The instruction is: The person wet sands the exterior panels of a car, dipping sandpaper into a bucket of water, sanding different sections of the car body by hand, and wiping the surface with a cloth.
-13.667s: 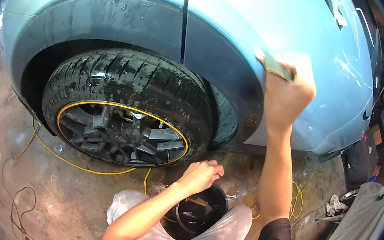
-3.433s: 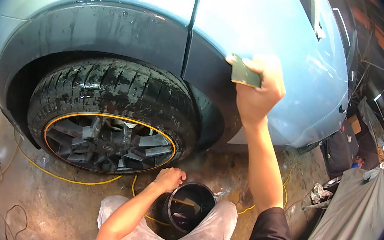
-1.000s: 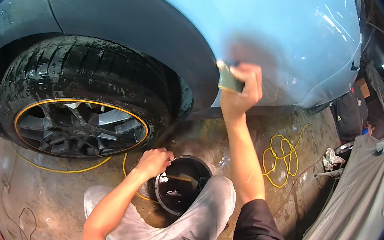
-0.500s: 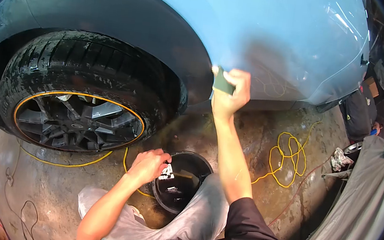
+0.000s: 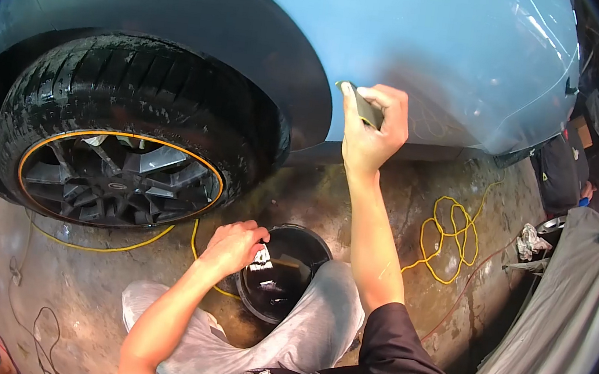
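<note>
Against the light blue car panel (image 5: pixel 421 31), just right of the dark wheel arch trim (image 5: pixel 258 27), my right hand (image 5: pixel 377 126) grips a flat dark green block (image 5: pixel 367 110). The block is tilted, with its edge toward the panel. My left hand (image 5: pixel 237 245) is at the left rim of a black bucket (image 5: pixel 322 245), its fingers curled; what they hold, if anything, is hidden. Dark liquid with bright reflections shows inside the bucket, which stands between my knees.
The tyre (image 5: pixel 139 102) with its orange-ringed wheel (image 5: pixel 119 185) is at the left. A yellow cord (image 5: pixel 420 260) lies coiled on the wet floor. At the right are a grey cloth cover (image 5: pixel 551 312), a crumpled rag (image 5: pixel 529 243) and a dark bag (image 5: pixel 560 172).
Over the last second the view has shifted along the car. My right hand has moved slightly up and right from half a second ago, turning the block more edge-on. My left hand stays by the bucket.
</note>
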Demonstrator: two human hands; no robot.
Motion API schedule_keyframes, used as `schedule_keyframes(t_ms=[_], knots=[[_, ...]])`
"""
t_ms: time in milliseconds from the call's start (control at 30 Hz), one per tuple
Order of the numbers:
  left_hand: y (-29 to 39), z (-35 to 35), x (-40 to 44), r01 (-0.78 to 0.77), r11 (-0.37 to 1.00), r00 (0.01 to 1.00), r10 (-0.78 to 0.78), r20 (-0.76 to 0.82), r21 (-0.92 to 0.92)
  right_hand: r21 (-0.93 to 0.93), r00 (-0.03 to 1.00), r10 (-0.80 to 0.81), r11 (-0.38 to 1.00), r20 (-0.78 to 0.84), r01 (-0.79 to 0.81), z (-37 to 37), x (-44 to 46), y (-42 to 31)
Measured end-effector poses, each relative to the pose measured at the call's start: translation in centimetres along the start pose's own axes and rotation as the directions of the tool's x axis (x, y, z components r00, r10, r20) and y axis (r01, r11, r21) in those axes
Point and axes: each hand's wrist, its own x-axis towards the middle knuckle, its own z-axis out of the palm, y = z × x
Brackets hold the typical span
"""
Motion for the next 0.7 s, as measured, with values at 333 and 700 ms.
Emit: schedule_keyframes(t_ms=[333, 700], knots=[[0.4, 0.1, -0.2, -0.006, 0.999, 1.000, 0.007, 0.024, -0.032, -0.110, 0.992, -0.115, 0.987, 0.047, 0.119, -1.2, -3.9, 3.5], [0.4, 0.7, 0.3, 0.018, 1.000, 0.999, -0.018, 0.032, 0.002, -0.056, 0.983, -0.179, 0.982, 0.035, 0.181, -0.4, -1.7, 2.4]])
